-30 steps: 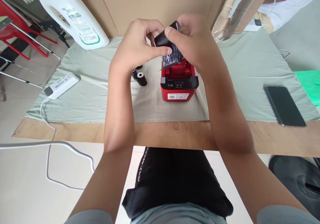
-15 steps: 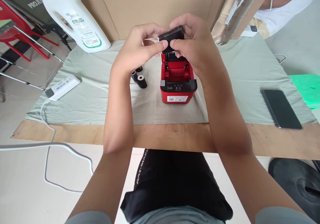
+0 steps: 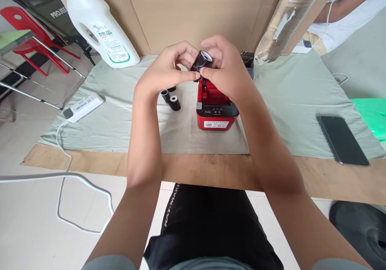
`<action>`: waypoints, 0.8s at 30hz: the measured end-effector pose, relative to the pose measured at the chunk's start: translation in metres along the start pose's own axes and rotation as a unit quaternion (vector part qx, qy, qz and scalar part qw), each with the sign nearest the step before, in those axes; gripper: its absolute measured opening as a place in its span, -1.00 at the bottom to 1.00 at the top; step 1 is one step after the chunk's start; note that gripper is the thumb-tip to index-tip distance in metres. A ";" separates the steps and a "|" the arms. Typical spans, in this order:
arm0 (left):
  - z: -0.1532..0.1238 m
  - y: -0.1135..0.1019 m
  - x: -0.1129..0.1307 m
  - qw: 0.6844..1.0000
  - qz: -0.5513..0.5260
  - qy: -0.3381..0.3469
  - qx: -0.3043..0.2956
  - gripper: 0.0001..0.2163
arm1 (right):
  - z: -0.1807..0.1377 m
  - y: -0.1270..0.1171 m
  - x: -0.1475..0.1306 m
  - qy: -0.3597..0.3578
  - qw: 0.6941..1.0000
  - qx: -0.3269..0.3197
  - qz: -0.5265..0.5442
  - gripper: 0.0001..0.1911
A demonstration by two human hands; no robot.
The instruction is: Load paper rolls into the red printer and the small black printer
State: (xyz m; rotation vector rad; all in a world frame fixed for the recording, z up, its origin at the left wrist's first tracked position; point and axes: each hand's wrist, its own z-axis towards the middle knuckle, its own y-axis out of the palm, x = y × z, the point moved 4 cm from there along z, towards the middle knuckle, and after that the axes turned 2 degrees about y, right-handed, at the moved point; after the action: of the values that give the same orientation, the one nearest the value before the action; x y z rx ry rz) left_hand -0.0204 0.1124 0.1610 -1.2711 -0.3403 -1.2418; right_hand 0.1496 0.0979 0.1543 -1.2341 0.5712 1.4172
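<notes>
Between the fingertips of both hands is a small paper roll in black wrapping [image 3: 198,62], tilted so its pale hollow end faces up. My left hand [image 3: 169,67] grips it from the left, thumb along its lower side. My right hand [image 3: 226,71] pinches it from the right, fingers curled behind. Just below stands a red receipt or label printer [image 3: 217,123] with its lid up; my right hand partly covers it. Left of the printer, several similar black rolls [image 3: 175,104] are on the cloth, partly behind my left wrist.
A grey-green cloth [image 3: 289,113] covers the table. On it are a white detergent bottle [image 3: 104,31], a white power strip [image 3: 86,106] and a phone [image 3: 342,139]. Cardboard [image 3: 196,13] stands behind. A dark boxy thing [image 3: 248,61] shows beyond my right hand. Another person's arm [image 3: 342,9] is at upper right.
The roll has turned from lying nearly level to tilted, with its hollow end now showing. Both hands sit slightly lower in view. The camera view has shifted a little.
</notes>
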 end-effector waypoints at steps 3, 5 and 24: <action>-0.003 -0.014 -0.004 0.999 0.038 -0.011 0.037 -0.69 | 0.000 0.002 0.002 0.045 0.998 0.029 -0.038 -0.51; -0.008 -0.035 -0.017 0.990 0.082 -0.032 0.114 -0.72 | 0.001 -0.002 0.003 0.054 0.996 0.057 -0.043 -0.50; -0.080 -0.082 -0.184 0.789 0.279 -0.503 0.217 -0.53 | 0.003 -0.013 0.002 0.097 0.985 0.133 -0.042 -0.60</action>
State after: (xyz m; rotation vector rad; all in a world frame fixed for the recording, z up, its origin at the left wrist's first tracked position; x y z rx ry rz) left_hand -0.1901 0.1532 0.0327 -1.3763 -0.8753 0.1279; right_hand 0.1610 0.1055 0.1572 -1.1732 0.8045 1.1159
